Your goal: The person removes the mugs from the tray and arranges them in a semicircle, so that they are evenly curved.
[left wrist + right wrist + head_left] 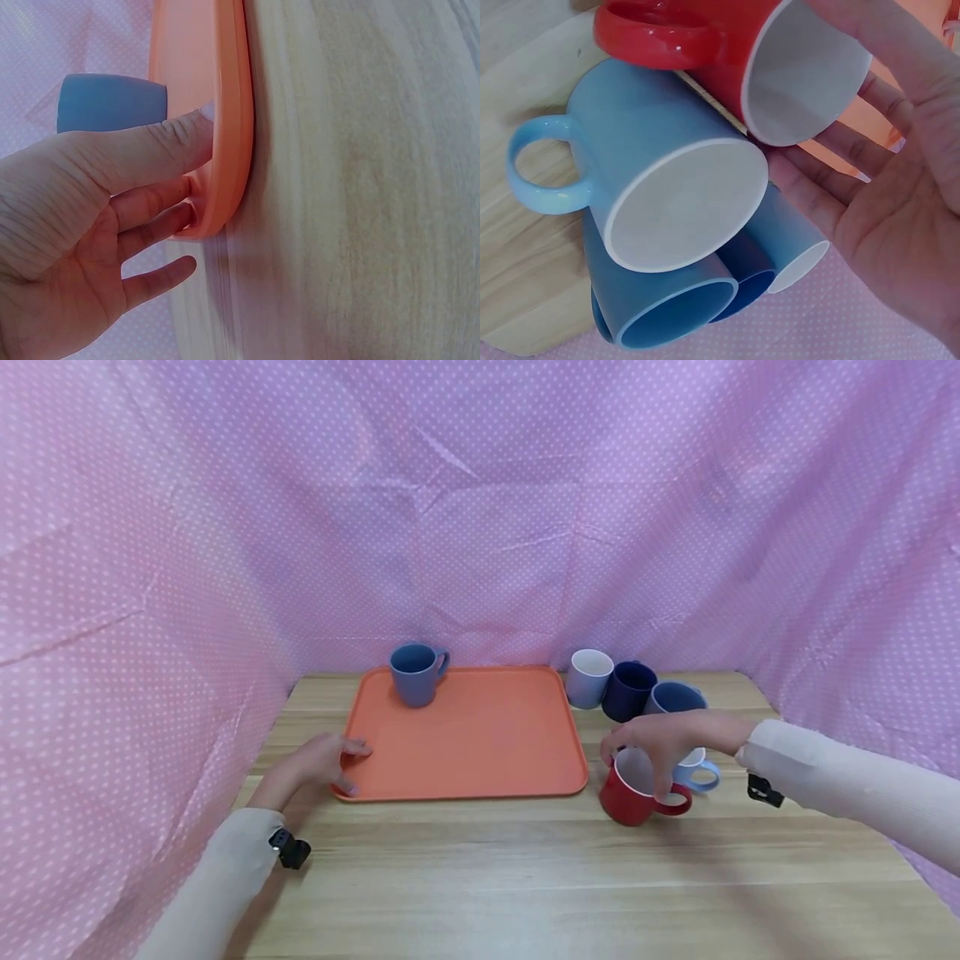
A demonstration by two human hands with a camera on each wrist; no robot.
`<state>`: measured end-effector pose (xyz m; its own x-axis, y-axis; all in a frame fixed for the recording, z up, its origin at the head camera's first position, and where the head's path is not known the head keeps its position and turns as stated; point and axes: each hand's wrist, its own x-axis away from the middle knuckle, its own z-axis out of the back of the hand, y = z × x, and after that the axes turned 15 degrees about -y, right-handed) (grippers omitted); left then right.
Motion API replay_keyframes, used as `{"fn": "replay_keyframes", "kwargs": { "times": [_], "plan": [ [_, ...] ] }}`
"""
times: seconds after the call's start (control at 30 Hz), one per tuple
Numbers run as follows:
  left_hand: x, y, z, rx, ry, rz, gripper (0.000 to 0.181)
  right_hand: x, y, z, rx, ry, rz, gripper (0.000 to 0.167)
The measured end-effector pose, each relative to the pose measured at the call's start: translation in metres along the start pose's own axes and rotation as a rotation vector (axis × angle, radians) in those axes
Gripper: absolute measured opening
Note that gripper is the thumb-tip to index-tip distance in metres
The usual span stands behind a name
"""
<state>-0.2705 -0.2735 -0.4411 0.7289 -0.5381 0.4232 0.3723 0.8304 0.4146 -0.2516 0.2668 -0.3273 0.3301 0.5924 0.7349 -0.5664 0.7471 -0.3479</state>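
A red mug (625, 800) with a white inside stands upright just right of the orange tray (465, 743). From above, my right hand (667, 739) holds this mug at its rim, thumb near the handle and fingers on the far side. In the right wrist view, fingertips pass behind the mug's rim (754, 90). My left hand (318, 762) rests on the tray's near left corner. In the left wrist view the thumb and some fingers touch inside the tray's rim (238, 150), while the little finger extends free. A grey-blue mug (415, 677) stands on the tray's back left.
Behind the right hand stand a pale mug (587, 685), a dark navy mug (626, 697) and a grey-blue mug (675, 693). A light blue mug (652, 150) stands close beside the red one. A pink dotted cloth (495, 527) hangs around the wooden table (480, 877).
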Motion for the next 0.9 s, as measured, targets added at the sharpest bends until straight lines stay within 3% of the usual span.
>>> {"fn": "replay_keyframes", "kwargs": {
  "times": [0.23, 0.9],
  "plan": [
    [0.0002, -0.0001, -0.0005, 0.016, 0.004, 0.007, 0.067, 0.0000, 0.0015, 0.0040, -0.033, -0.016, -0.038, 0.067],
    [0.0004, 0.0019, -0.0015, 0.087, -0.013, 0.037, 0.070, -0.0054, 0.0025, 0.0100, -0.060, -0.111, -0.043, 0.066]
  ]
}}
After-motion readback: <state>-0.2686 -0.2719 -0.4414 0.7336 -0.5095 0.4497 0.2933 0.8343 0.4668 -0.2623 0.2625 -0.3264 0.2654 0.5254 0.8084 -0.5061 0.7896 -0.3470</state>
